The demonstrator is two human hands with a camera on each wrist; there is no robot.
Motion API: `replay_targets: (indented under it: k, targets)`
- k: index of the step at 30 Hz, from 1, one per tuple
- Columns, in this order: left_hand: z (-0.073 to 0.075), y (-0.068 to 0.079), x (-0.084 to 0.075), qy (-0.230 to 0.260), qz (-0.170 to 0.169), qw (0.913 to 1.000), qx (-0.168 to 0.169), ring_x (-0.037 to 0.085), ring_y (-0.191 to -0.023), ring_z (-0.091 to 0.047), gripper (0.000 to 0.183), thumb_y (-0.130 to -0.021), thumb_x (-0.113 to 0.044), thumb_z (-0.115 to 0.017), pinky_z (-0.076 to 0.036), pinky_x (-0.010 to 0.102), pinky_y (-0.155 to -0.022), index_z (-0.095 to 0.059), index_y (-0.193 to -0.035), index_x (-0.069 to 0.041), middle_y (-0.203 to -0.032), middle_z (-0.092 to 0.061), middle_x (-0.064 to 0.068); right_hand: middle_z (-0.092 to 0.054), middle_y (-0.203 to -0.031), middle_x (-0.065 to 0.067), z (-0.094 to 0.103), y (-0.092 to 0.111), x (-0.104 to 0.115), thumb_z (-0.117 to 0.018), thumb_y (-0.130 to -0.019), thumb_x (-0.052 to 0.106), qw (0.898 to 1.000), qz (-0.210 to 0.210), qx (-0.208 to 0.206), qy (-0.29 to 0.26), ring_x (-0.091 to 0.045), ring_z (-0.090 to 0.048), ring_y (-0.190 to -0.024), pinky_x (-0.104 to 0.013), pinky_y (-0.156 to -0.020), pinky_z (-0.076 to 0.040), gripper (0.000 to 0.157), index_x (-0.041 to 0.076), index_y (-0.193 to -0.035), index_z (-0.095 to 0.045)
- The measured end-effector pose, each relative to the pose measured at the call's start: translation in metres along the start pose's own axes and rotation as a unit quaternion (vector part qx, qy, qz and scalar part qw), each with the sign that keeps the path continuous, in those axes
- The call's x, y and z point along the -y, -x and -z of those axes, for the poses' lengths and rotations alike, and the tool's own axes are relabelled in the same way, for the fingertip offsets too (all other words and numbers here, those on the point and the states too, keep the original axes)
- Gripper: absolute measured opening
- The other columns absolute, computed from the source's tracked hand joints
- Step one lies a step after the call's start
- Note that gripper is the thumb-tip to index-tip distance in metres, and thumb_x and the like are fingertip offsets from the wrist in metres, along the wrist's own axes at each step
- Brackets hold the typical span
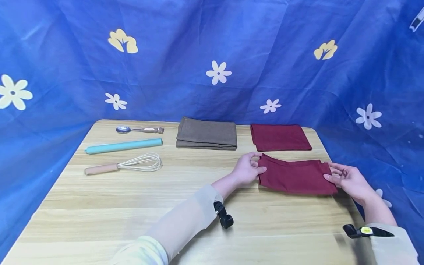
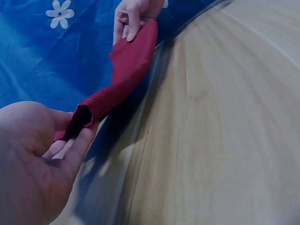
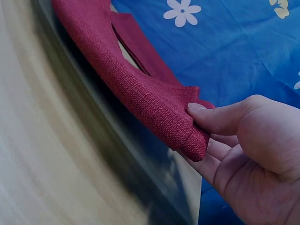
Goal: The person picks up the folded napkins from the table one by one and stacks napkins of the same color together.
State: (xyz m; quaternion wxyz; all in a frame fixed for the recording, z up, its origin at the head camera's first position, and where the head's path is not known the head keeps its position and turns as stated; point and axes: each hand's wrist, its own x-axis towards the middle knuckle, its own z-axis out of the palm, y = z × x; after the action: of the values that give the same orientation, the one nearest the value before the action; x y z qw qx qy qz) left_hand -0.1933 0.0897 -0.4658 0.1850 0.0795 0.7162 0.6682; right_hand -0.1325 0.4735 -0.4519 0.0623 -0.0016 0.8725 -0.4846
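A folded dark red cloth (image 1: 294,176) is stretched between both hands, lifted a little off the table. My left hand (image 1: 246,169) pinches its left end, thumb on top and fingers beneath. At the other end my right hand (image 1: 352,182) pinches the cloth the same way. In the left wrist view the fold of the red cloth (image 2: 117,89) gapes beside the left fingers. The right wrist view has the right thumb (image 3: 199,110) pressing on the cloth's corner. Just behind lies a second folded dark red cloth (image 1: 281,137), flat on the table.
A folded grey-brown cloth (image 1: 207,133) lies at the back middle of the wooden table (image 1: 149,209). On the left are a spoon (image 1: 140,129), a rolled turquoise item (image 1: 124,146) and a whisk (image 1: 122,164). A blue flowered curtain (image 1: 165,73) hangs behind.
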Motion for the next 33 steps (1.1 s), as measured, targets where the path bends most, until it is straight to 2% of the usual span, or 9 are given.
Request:
replay_targets:
  k: [4, 10, 14, 18, 24, 28, 33]
  targets:
    - [0.001, -0.003, -0.003, -0.01, 0.006, 0.9999, 0.001, 0.015, -0.068, -0.064, 0.06, -0.093, 0.0, -0.081, -0.063, 0.036, -0.062, -0.059, -0.148, -0.008, -0.092, -0.059, 0.005, -0.06, -0.117, 0.017, 0.002, -0.002, 0.004, -0.074, -0.101, 0.011, 1.0, 0.006, -0.001, 0.004, 0.008, -0.065, -0.099, -0.016, -0.077, -0.057, 0.072, -0.018, -0.154, -0.035]
    - [0.003, -0.006, -0.009, -0.014, 0.003, 0.9999, 0.007, 0.018, -0.066, -0.068, 0.058, -0.093, 0.0, -0.08, -0.064, 0.042, -0.065, -0.06, -0.147, -0.006, -0.094, -0.07, 0.007, -0.064, -0.11, 0.026, 0.008, -0.007, 0.012, -0.073, -0.101, 0.008, 1.0, 0.007, 0.003, -0.01, 0.004, -0.068, -0.095, -0.017, -0.074, -0.058, 0.072, -0.021, -0.153, -0.032]
    - [0.005, -0.011, -0.014, -0.013, -0.005, 0.9999, 0.008, 0.019, -0.064, -0.069, 0.059, -0.092, 0.001, -0.08, -0.064, 0.045, -0.066, -0.06, -0.147, -0.005, -0.095, -0.072, 0.008, -0.068, -0.11, 0.022, 0.012, -0.012, 0.017, -0.073, -0.101, 0.005, 1.0, 0.011, 0.005, -0.026, 0.0, -0.071, -0.091, -0.019, -0.073, -0.059, 0.07, -0.02, -0.153, -0.033]
    - [0.009, -0.014, -0.022, -0.016, -0.01, 0.9998, 0.009, 0.02, -0.064, -0.07, 0.058, -0.092, 0.002, -0.08, -0.065, 0.048, -0.067, -0.06, -0.147, -0.004, -0.095, -0.071, 0.009, -0.071, -0.109, 0.015, 0.016, -0.016, 0.025, -0.073, -0.101, 0.004, 0.999, 0.013, 0.001, -0.03, -0.006, -0.073, -0.085, -0.021, -0.069, -0.06, 0.065, -0.014, -0.152, -0.039]
    - [0.015, -0.021, -0.032, -0.037, -0.021, 0.9991, -0.003, 0.02, -0.059, -0.068, 0.059, -0.093, 0.001, -0.08, -0.064, 0.049, -0.07, -0.059, -0.148, -0.004, -0.091, -0.061, 0.005, -0.074, -0.109, 0.013, 0.022, -0.027, 0.032, -0.073, -0.1, 0.003, 0.999, 0.024, -0.007, -0.039, -0.006, -0.073, -0.085, -0.021, -0.071, -0.06, 0.055, -0.003, -0.149, -0.05]
    - [0.017, -0.026, -0.038, -0.032, -0.025, 0.9992, -0.007, 0.017, -0.061, -0.065, 0.061, -0.093, 0.002, -0.08, -0.064, 0.051, -0.072, -0.057, -0.15, -0.004, -0.088, -0.052, 0.004, -0.075, -0.109, 0.012, 0.028, -0.038, 0.039, -0.073, -0.1, 0.003, 0.999, 0.025, -0.006, -0.042, -0.007, -0.074, -0.086, -0.022, -0.07, -0.06, 0.054, 0.0, -0.149, -0.051]
    - [0.017, -0.032, -0.044, -0.02, -0.032, 0.9991, -0.022, 0.018, -0.062, -0.065, 0.06, -0.093, 0.002, -0.08, -0.064, 0.051, -0.074, -0.059, -0.149, -0.006, -0.094, -0.054, 0.006, -0.075, -0.11, 0.012, 0.034, -0.052, 0.046, -0.071, -0.101, 0.001, 0.998, 0.026, -0.003, -0.055, -0.008, -0.075, -0.084, -0.023, -0.069, -0.061, 0.051, 0.003, -0.148, -0.052]
